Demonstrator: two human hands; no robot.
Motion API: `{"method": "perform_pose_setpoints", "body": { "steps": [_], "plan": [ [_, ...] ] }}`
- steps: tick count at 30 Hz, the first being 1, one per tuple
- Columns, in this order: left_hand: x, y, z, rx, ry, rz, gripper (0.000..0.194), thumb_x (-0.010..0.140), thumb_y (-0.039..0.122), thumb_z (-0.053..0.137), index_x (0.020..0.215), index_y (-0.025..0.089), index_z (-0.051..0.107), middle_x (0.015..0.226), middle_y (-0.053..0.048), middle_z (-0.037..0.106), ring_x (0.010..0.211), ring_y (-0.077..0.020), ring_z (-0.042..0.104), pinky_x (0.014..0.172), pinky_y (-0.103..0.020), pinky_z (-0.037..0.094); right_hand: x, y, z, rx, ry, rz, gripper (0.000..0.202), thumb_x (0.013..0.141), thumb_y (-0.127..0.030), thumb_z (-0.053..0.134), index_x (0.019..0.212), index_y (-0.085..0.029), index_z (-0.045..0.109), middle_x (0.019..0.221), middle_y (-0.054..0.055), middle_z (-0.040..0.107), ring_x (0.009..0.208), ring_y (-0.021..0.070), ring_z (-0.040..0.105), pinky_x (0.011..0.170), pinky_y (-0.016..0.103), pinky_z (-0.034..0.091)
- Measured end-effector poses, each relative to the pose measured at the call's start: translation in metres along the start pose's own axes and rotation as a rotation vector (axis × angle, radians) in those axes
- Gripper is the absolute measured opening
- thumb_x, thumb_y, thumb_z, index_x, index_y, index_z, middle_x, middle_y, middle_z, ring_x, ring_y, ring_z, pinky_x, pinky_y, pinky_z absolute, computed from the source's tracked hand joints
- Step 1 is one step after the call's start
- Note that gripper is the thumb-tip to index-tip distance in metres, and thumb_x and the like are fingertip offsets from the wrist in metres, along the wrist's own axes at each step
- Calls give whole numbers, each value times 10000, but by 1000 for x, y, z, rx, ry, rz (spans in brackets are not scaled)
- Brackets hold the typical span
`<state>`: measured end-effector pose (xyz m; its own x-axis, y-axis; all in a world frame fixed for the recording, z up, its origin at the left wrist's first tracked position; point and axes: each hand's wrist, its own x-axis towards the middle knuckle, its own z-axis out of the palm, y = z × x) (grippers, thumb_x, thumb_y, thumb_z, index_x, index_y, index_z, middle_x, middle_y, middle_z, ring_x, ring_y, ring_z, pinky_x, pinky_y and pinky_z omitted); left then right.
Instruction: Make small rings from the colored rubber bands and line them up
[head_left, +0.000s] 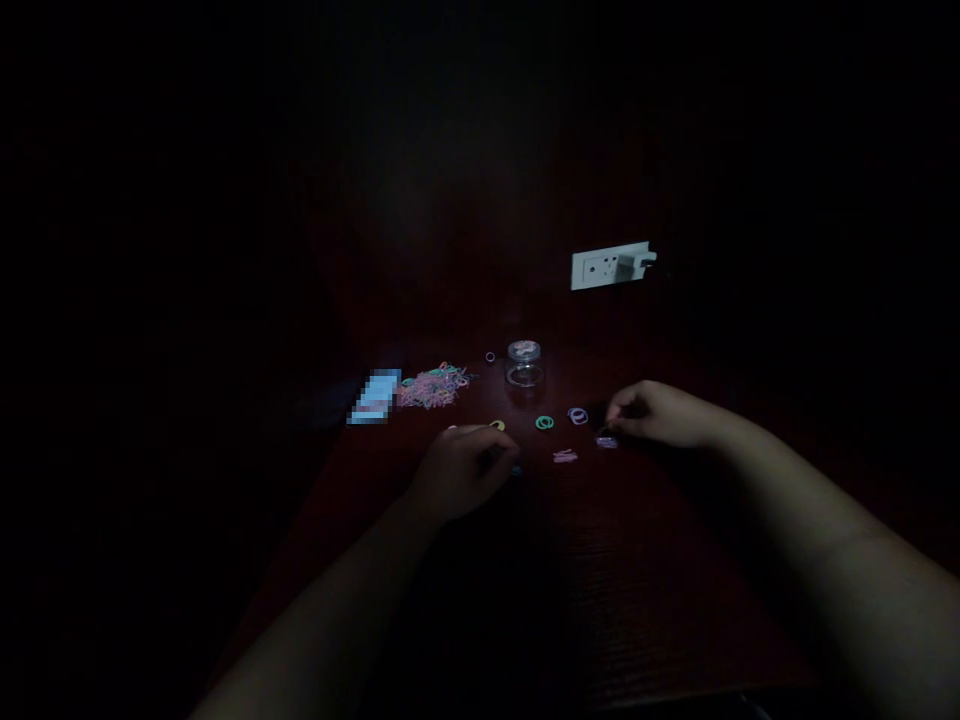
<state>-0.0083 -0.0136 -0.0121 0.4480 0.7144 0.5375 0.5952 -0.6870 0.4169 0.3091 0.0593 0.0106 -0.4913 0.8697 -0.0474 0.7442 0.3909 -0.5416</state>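
Observation:
My left hand (pixel 466 468) is curled low over the table, its fingertips close to a few blue-teal rubber bands (pixel 516 470). Whatever lies between those fingers is hidden. The thumb and fingers of my right hand (pixel 656 415) are pinched together just above a small bunch of purple rubber bands (pixel 607 441); anything in the pinch is too small and dark to make out. Between the hands lie pink bands (pixel 565 456), green ring-shaped bands (pixel 544 423) and lilac ring-shaped bands (pixel 577 416). Yellow bands (pixel 498 426) show just behind my left hand.
A large mixed pile of rubber bands (pixel 436 387) lies at the back left, beside a bright, pixelated flat object (pixel 375 396). A clear lidded jar (pixel 524 366) stands at the back, near a single band (pixel 490 357). Above is a wall socket (pixel 609 266) with a plug. The surroundings are very dark.

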Motion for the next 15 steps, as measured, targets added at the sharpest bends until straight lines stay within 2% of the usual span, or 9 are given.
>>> {"method": "perform_pose_setpoints", "body": {
  "steps": [4,11,15],
  "plan": [
    [0,-2,1,13,11,20,150,913,278,555,862,213,680,829,1,719,729,-130,647,707,-272,492,3,1,5,-33,-34,44,210,749,-352,607,808,-188,724,790,30,730,747,201,650,689,288,472],
    [0,-1,0,16,3,20,144,909,275,563,854,212,681,818,13,716,704,-118,641,683,-266,487,5,4,6,-71,-21,63,181,706,-320,626,798,-199,725,794,29,730,756,211,656,713,303,472],
    [1,0,0,33,15,17,141,908,280,566,855,216,681,814,15,715,706,-120,640,673,-264,481,4,3,7,-74,7,65,237,704,-335,643,892,-210,714,825,28,722,751,206,650,702,303,468]
  ]
}}
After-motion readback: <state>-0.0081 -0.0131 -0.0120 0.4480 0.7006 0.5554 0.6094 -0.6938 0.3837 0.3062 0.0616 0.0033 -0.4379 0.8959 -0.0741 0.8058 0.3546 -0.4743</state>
